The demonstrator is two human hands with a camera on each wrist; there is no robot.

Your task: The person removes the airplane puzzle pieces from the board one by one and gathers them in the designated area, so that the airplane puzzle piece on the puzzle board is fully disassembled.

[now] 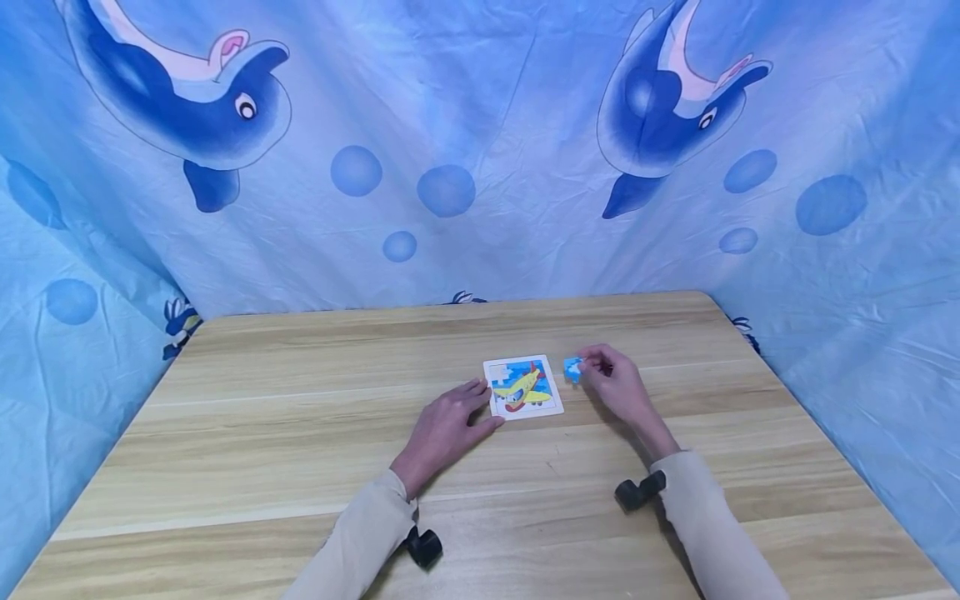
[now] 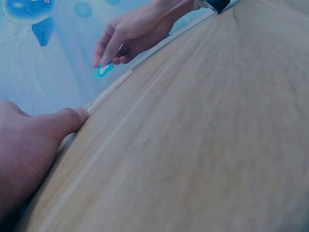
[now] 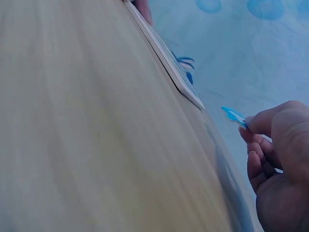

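Observation:
A square puzzle board with a white border lies flat on the table, showing a yellow airplane on blue. At its upper left, a pale piece-shaped gap shows in the picture. My left hand rests at the board's left side, fingertips on the edge and the extended thumb by the near left corner. To the right of the board, my right hand pinches a small blue and white puzzle piece between thumb and fingers. In the right wrist view the piece is held above the tabletop, apart from the board.
The wooden table stretches around the board on all sides. Behind it hangs a blue cloth printed with dolphins and bubbles, which also drops along both sides. A small black device sits on each sleeve cuff.

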